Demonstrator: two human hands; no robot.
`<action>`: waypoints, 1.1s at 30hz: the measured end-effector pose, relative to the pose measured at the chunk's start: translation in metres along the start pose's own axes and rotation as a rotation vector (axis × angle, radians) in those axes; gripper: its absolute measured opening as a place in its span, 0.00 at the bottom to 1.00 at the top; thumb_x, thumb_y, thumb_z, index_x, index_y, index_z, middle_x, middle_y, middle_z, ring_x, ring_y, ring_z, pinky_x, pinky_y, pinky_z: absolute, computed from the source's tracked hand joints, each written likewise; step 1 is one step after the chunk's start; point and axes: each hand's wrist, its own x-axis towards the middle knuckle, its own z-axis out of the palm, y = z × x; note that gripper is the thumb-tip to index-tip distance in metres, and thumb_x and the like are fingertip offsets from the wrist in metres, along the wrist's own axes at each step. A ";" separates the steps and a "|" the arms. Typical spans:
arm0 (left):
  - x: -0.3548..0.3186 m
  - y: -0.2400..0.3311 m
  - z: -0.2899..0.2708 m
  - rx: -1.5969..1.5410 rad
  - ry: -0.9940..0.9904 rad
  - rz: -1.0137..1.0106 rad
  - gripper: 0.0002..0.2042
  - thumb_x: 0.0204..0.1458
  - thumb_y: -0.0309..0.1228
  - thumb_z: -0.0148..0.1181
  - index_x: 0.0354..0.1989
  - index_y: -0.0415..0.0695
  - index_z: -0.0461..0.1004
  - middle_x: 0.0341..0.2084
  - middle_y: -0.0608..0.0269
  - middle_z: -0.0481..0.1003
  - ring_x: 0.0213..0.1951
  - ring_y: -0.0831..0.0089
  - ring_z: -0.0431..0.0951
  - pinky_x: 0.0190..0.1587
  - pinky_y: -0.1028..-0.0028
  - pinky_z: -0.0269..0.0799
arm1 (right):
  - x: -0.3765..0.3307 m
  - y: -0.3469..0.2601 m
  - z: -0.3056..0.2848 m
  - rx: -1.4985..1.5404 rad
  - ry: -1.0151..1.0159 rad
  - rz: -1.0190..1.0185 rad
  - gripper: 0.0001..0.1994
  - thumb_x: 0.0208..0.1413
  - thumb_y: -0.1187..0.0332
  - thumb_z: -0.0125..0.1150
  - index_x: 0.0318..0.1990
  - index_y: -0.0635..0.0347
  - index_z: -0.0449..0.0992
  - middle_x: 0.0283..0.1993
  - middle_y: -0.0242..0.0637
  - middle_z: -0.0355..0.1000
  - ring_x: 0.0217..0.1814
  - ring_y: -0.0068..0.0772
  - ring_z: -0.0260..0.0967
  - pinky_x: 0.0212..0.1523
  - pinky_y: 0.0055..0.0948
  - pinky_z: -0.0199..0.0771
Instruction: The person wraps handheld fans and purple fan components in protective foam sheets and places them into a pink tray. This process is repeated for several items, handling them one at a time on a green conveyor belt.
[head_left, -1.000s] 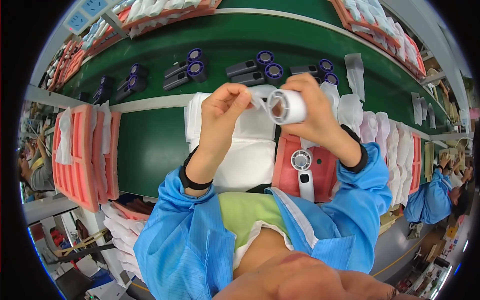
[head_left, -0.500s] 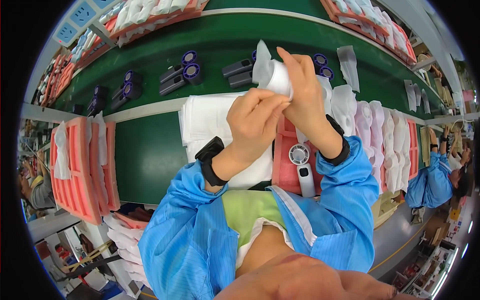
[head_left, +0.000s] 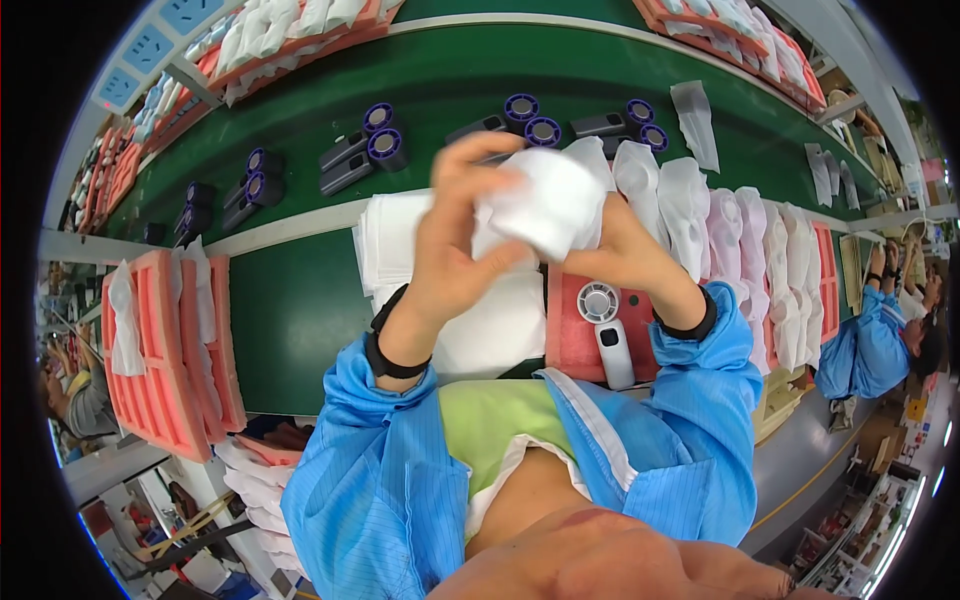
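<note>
Both hands are raised over the bench around a white wrapped bundle [head_left: 552, 203], smeared by motion, its contents hidden. My left hand [head_left: 450, 225] curls its fingers and thumb round the left side. At the other side my right hand [head_left: 632, 255] grips it, most of its fingers hidden behind the wrap. Below them a white handheld fan [head_left: 613, 352] lies in a pink foam tray [head_left: 572, 330]. A stack of white sleeves [head_left: 392, 240] lies to the left, partly behind my left forearm.
Dark handheld fans with purple rims [head_left: 385, 145] lie in groups on the green belt [head_left: 440, 65] beyond. Several wrapped fans [head_left: 685, 225] line the right side. Pink foam trays [head_left: 150, 340] stand at left. Another person in blue [head_left: 865, 345] is at far right.
The left hand has gone from pinching the wrap's lower edge to curling round its side. The bundle has turned and come lower, uncovering dark fans behind it.
</note>
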 end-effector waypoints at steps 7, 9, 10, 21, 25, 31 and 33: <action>-0.006 -0.004 0.025 0.466 0.250 0.120 0.17 0.36 0.28 0.73 0.36 0.44 0.75 0.47 0.56 0.65 0.53 0.61 0.64 0.54 0.65 0.62 | -0.007 -0.002 0.013 -0.730 0.394 -0.152 0.26 0.37 0.78 0.67 0.47 0.67 0.66 0.38 0.49 0.70 0.42 0.54 0.69 0.40 0.41 0.70; -0.002 0.000 0.031 0.511 0.228 0.163 0.15 0.36 0.28 0.73 0.33 0.43 0.76 0.47 0.56 0.65 0.53 0.62 0.65 0.54 0.65 0.62 | -0.011 -0.007 0.014 -0.779 0.443 -0.143 0.25 0.38 0.78 0.67 0.47 0.67 0.65 0.38 0.51 0.69 0.42 0.56 0.69 0.39 0.42 0.70; 0.000 0.002 0.031 0.574 0.200 0.201 0.13 0.37 0.28 0.72 0.31 0.43 0.76 0.46 0.56 0.66 0.52 0.62 0.65 0.53 0.66 0.62 | -0.013 -0.007 0.012 -0.743 0.455 -0.095 0.25 0.39 0.78 0.66 0.49 0.68 0.65 0.39 0.50 0.70 0.41 0.56 0.70 0.39 0.40 0.71; -0.007 -0.040 0.008 0.311 -0.182 -0.419 0.08 0.43 0.29 0.68 0.31 0.42 0.76 0.43 0.59 0.70 0.42 0.66 0.73 0.41 0.71 0.68 | -0.132 -0.020 -0.003 -0.099 0.303 0.360 0.20 0.54 0.70 0.59 0.53 0.68 0.66 0.39 0.50 0.73 0.39 0.48 0.73 0.38 0.34 0.71; -0.030 -0.088 0.002 0.780 -0.223 -0.555 0.09 0.43 0.31 0.68 0.31 0.44 0.76 0.36 0.61 0.72 0.38 0.66 0.75 0.36 0.69 0.70 | -0.201 0.070 0.005 -0.681 0.386 0.601 0.19 0.55 0.63 0.58 0.48 0.69 0.69 0.37 0.54 0.73 0.37 0.47 0.73 0.37 0.38 0.71; -0.048 -0.111 -0.005 1.014 -0.343 -0.464 0.11 0.40 0.34 0.70 0.30 0.46 0.75 0.30 0.62 0.70 0.35 0.61 0.74 0.35 0.66 0.70 | -0.131 -0.002 -0.054 -1.116 0.117 0.852 0.18 0.53 0.56 0.60 0.42 0.62 0.74 0.36 0.50 0.73 0.35 0.50 0.72 0.34 0.42 0.71; -0.055 -0.114 -0.009 1.023 -0.320 -0.456 0.11 0.41 0.34 0.69 0.30 0.47 0.75 0.31 0.62 0.70 0.35 0.61 0.74 0.35 0.66 0.70 | -0.086 0.007 -0.116 -1.076 0.418 0.566 0.16 0.51 0.58 0.62 0.41 0.61 0.75 0.37 0.48 0.74 0.34 0.50 0.73 0.35 0.43 0.72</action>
